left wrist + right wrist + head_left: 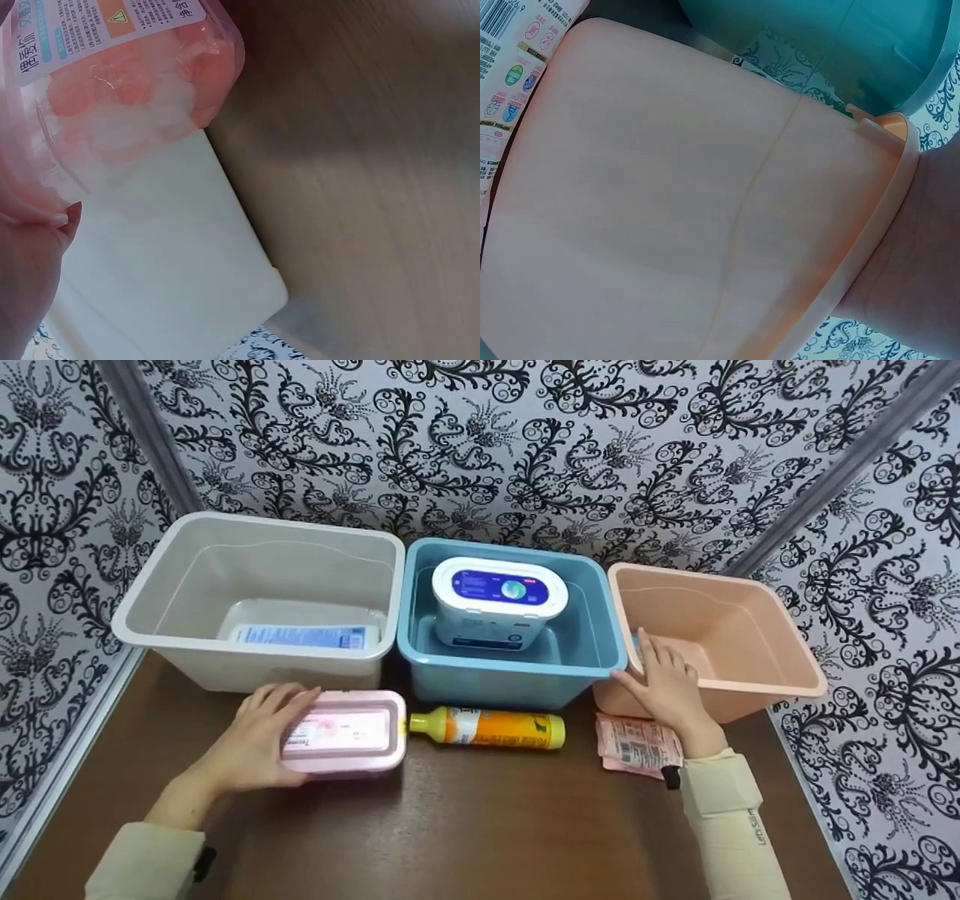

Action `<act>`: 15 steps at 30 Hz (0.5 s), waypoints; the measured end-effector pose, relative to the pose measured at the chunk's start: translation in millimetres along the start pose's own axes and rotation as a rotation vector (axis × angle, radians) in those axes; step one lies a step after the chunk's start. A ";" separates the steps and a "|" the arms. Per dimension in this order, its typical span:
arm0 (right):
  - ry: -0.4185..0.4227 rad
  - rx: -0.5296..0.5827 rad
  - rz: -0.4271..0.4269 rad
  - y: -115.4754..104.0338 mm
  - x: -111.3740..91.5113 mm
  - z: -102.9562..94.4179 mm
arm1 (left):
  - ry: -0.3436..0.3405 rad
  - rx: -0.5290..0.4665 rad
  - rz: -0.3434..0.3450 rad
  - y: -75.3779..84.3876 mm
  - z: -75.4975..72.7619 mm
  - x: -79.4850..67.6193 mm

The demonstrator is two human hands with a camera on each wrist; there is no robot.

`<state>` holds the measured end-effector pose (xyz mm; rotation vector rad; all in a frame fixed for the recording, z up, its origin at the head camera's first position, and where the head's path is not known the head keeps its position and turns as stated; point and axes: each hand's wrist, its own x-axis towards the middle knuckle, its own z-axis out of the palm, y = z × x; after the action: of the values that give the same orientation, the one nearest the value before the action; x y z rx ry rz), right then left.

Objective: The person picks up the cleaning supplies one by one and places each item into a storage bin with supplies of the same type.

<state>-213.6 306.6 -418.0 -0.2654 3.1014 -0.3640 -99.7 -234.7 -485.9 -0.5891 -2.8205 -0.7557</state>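
My left hand (pixel 259 739) grips a pink lidded plastic tub (pixel 349 731) by its left end, thumb on the near side and fingers over the far edge. In the left wrist view the see-through tub (pixel 127 97) shows coral and white contents under a printed label. My right hand (pixel 667 690) reaches over the front rim of the peach bin (pixel 720 630), fingers relaxed and pointing inside, thumb near the blue bin's corner. A bit of blue shows beside those fingers. Below this hand lies a pink printed packet (pixel 637 746).
A grey-white bin (pixel 262 667) holds a blue-labelled pack (pixel 304 636). The blue bin (pixel 495 682) in the middle holds a white lidded box (pixel 499 604). A yellow bottle (pixel 491 727) lies in front of it, its cap beside the tub. Patterned walls (pixel 480 435) enclose the brown table (pixel 480 825).
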 end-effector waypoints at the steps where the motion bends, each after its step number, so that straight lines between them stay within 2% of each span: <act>1: 0.001 0.001 0.000 0.1 -0.1 0.1 | -0.004 0.005 0.003 1.5 -0.8 0.2; 7: 0.019 0.003 -0.010 -0.7 -1.0 0.3 | -0.007 0.025 0.020 8.5 -2.8 1.6; 15: 0.018 0.004 -0.009 -1.4 -0.6 0.1 | -0.035 0.015 0.004 17.1 -7.0 4.4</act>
<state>-212.8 305.3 -417.8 -0.2773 3.1180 -0.3742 -96.2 -223.2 -471.2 -0.6110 -2.8528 -0.7304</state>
